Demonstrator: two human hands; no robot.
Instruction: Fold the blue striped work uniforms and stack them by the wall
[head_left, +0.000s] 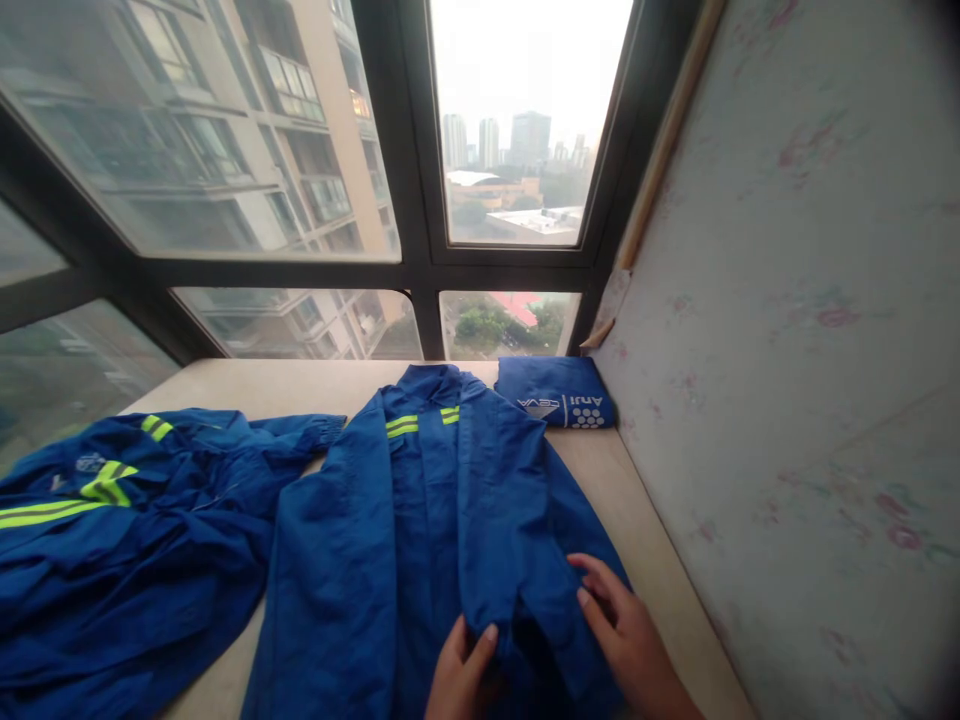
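Jacket (424, 540) lies front-up beneath L hand (463, 675) & R hand (628, 640). Step looks like setting its sleeve (501, 500): L hand seems to pinch the near end, R has thumb & fingers parted at the side. Next move prob. calls for even tension w/ both. 2nd jacket (172, 530) L of L hand; bundle (551, 385) ahead of R hand, same surface (632, 520).

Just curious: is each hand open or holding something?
Left hand: at the middle blue jacket; grip cannot be told.
Right hand: partly open, at the same jacket.

The folded blue garment (551, 378) reads "Anji" and "CEVA"
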